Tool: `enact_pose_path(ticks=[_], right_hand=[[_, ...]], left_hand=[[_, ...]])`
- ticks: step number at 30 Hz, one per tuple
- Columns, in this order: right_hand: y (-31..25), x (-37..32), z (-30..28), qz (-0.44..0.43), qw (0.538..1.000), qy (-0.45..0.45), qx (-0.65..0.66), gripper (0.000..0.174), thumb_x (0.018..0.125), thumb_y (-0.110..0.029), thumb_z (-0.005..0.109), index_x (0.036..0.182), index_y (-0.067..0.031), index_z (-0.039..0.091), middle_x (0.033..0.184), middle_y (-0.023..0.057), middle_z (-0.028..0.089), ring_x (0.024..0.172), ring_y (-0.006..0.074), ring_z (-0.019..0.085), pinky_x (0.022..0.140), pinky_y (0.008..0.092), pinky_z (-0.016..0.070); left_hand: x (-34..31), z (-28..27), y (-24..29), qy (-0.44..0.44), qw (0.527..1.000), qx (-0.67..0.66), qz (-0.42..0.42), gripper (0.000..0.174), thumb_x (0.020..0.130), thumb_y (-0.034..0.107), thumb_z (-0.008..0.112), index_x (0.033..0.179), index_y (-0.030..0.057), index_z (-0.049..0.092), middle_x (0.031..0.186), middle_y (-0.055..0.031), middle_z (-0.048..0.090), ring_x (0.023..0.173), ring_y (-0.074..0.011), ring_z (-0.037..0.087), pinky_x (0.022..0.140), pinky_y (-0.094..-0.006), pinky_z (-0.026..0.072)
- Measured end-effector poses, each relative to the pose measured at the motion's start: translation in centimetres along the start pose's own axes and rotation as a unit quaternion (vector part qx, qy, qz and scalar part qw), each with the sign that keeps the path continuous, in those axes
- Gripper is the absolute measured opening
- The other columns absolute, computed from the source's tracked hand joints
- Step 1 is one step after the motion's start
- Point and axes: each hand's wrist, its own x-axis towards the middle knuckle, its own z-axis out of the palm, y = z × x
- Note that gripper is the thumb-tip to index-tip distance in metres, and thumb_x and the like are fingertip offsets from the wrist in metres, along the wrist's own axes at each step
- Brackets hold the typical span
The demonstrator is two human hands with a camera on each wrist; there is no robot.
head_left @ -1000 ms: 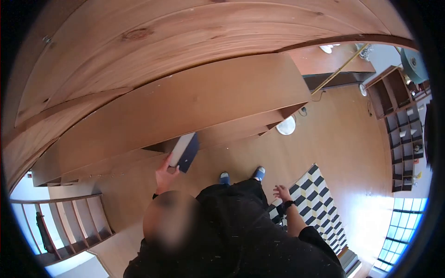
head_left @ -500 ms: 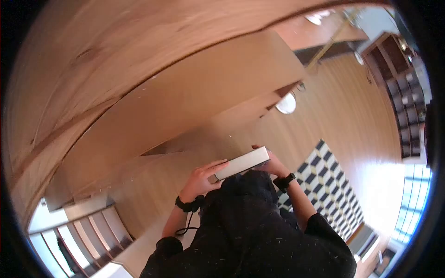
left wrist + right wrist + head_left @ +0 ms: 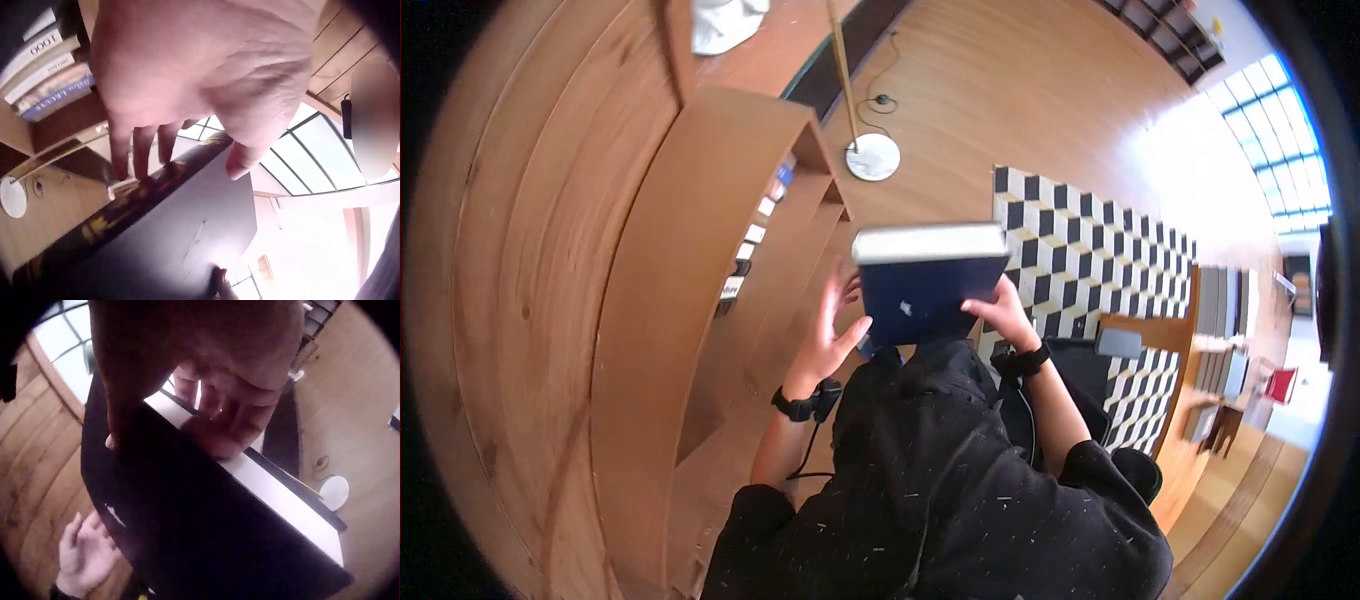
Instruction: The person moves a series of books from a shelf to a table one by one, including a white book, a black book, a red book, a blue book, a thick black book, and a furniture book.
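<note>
A thick book (image 3: pixel 930 300) with a dark navy cover and white page edges is held up in front of the body. My right hand (image 3: pixel 1005 315) grips it at its right side, thumb on the cover; the right wrist view shows the fingers curled over the page edge. At the other side is my left hand (image 3: pixel 825 335), its fingers spread and thumb close to the cover. In the left wrist view, the straight fingers (image 3: pixel 142 150) overlap the book's spine, which has gold markings. The palm of that hand (image 3: pixel 87 556) faces the book in the right wrist view.
On the left stands a low wooden bookcase (image 3: pixel 650 260), with several books (image 3: pixel 53 69) inside. A floor lamp's round white base (image 3: pixel 872 157) and its cord are ahead. A patterned rug (image 3: pixel 1090 240) covers the floor to the right, near a wooden shelf unit (image 3: pixel 1185 370).
The book came out from the bookcase in the left hand, reached both hands, and now shows its dark cover, held by the right. The left fingers have loosened; the body has turned right.
</note>
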Motion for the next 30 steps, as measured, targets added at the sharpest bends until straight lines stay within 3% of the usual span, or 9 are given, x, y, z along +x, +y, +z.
enact_pose_path(ticks=[2, 3, 6, 8, 10, 14, 19, 26, 30], right_hand=[[-0.5, -0.2, -2.4, -0.041, 0.994, 0.067, 0.079, 0.047, 0.077, -0.008, 0.067, 0.118, -0.0026, 0.045, 0.109, 0.0031, 0.056, 0.100, 0.0125, 0.052, 0.088, 0.0283, 0.0419], [-0.5, -0.2, -3.5, -0.057, 0.983, 0.106, 0.140, 0.044, 0.081, -0.013, 0.062, 0.120, -0.0029, 0.044, 0.111, 0.0041, 0.055, 0.103, 0.0134, 0.051, 0.090, 0.0297, 0.0405], [-2.4, -0.8, -7.0, 0.004, 0.962, 0.173, 0.210, 0.035, 0.088, -0.023, 0.054, 0.117, -0.0046, 0.048, 0.108, 0.0029, 0.057, 0.092, 0.0098, 0.056, 0.075, 0.0240, 0.0467], [-3.5, -1.8, -10.2, 0.037, 0.957, 0.216, 0.193, 0.029, 0.089, -0.029, 0.051, 0.109, -0.0075, 0.053, 0.094, -0.0007, 0.060, 0.077, 0.0038, 0.056, 0.060, 0.0190, 0.0465], [-2.0, -2.1, -13.5, 0.023, 0.944, 0.235, 0.229, 0.027, 0.090, -0.030, 0.050, 0.105, -0.0075, 0.054, 0.087, -0.0025, 0.060, 0.073, 0.0026, 0.055, 0.057, 0.0176, 0.0457], [-2.5, -3.4, -17.9, -0.014, 0.922, 0.294, 0.250, 0.031, 0.091, -0.032, 0.048, 0.106, -0.0061, 0.054, 0.086, -0.0036, 0.059, 0.073, 0.0025, 0.055, 0.060, 0.0178, 0.0446], [-1.3, -5.8, -21.7, -0.071, 0.884, 0.407, 0.218, 0.030, 0.092, -0.030, 0.046, 0.115, -0.0105, 0.051, 0.086, -0.0079, 0.054, 0.066, 0.0004, 0.042, 0.054, 0.0163, 0.0319], [-1.7, -8.2, -24.0, -0.142, 0.789, 0.523, 0.289, 0.037, 0.092, -0.026, 0.048, 0.124, -0.0082, 0.044, 0.092, -0.0065, 0.054, 0.067, 0.0002, 0.040, 0.056, 0.0153, 0.0330], [-0.8, -8.7, -25.6, -0.109, 0.771, 0.565, 0.271, 0.039, 0.092, -0.025, 0.048, 0.126, -0.0079, 0.043, 0.096, -0.0060, 0.053, 0.069, -0.0002, 0.039, 0.056, 0.0148, 0.0320]], left_hand=[[2.7, 2.4, -0.9, -0.083, 0.993, -0.018, -0.084, 0.061, 0.084, 0.011, 0.057, 0.135, 0.0004, 0.026, 0.128, -0.0141, 0.043, 0.116, -0.0199, 0.044, 0.097, -0.0320, 0.0351], [3.8, 4.1, -0.8, -0.074, 0.991, -0.042, -0.105, 0.052, 0.086, 0.011, 0.054, 0.132, -0.0010, 0.032, 0.126, -0.0127, 0.046, 0.116, -0.0185, 0.043, 0.097, -0.0308, 0.0349], [7.0, 7.7, -1.1, -0.111, 0.991, -0.015, -0.075, 0.052, 0.087, 0.011, 0.053, 0.132, -0.0020, 0.031, 0.127, -0.0125, 0.044, 0.116, -0.0183, 0.043, 0.098, -0.0302, 0.0339], [9.5, 10.6, -0.6, -0.153, 0.981, -0.028, -0.114, 0.052, 0.087, 0.012, 0.054, 0.132, -0.0033, 0.031, 0.128, -0.0130, 0.043, 0.116, -0.0182, 0.043, 0.098, -0.0297, 0.0336], [12.0, 13.5, 0.0, -0.180, 0.968, -0.041, -0.172, 0.053, 0.087, 0.011, 0.054, 0.132, -0.0039, 0.030, 0.129, -0.0136, 0.043, 0.116, -0.0179, 0.043, 0.097, -0.0291, 0.0347], [17.1, 19.1, 0.9, -0.257, 0.953, 0.009, -0.159, 0.055, 0.086, 0.010, 0.055, 0.133, -0.0032, 0.028, 0.128, -0.0143, 0.043, 0.115, -0.0185, 0.044, 0.095, -0.0293, 0.0374], [22.4, 25.5, 1.9, -0.351, 0.926, 0.024, -0.140, 0.056, 0.085, 0.009, 0.057, 0.133, -0.0017, 0.030, 0.127, -0.0136, 0.044, 0.115, -0.0189, 0.045, 0.097, -0.0300, 0.0353], [26.9, 32.6, 1.7, -0.475, 0.869, 0.001, -0.141, 0.056, 0.084, 0.008, 0.057, 0.132, -0.0015, 0.030, 0.127, -0.0140, 0.044, 0.115, -0.0177, 0.044, 0.098, -0.0297, 0.0348], [30.1, 35.9, 0.1, -0.527, 0.837, -0.008, -0.146, 0.056, 0.084, 0.007, 0.057, 0.132, -0.0017, 0.030, 0.126, -0.0134, 0.045, 0.114, -0.0172, 0.045, 0.097, -0.0294, 0.0351]])
